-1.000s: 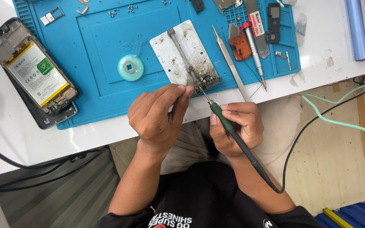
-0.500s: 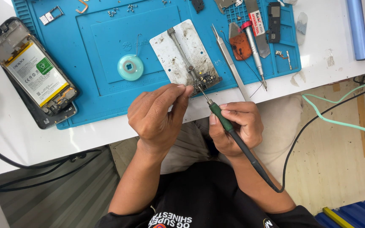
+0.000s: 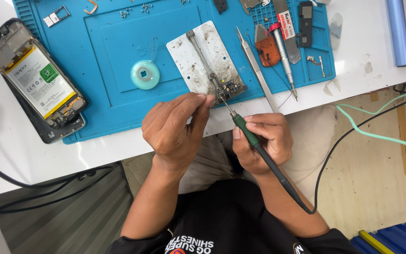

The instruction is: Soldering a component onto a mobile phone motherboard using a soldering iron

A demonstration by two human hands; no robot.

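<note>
While we look down past the black shirt, our right hand [image 3: 259, 143] comes first — fingers curled tight around the green grip of the soldering iron [image 3: 247, 134], whose dark cable trails back toward the body. The iron's long axis runs from lower right up to upper left, its tip aimed at the small circuit board [image 3: 229, 89] clamped at the near end of the metal holder plate [image 3: 207, 56]. Our left hand [image 3: 175, 131] sits just beside it, thumb and forefinger pinched on something too thin to name for sure, perhaps solder wire, its tip meeting the iron's tip right at the board. Both hands are about equally near — the board lies straight ahead of them, at the bench [image 3: 15, 155] edge. Beyond, the blue mat [image 3: 109, 84] carries a teal spool [image 3: 145, 74] and tweezers [image 3: 255, 68]; off to the far left lies an opened phone [image 3: 36, 82].
</note>
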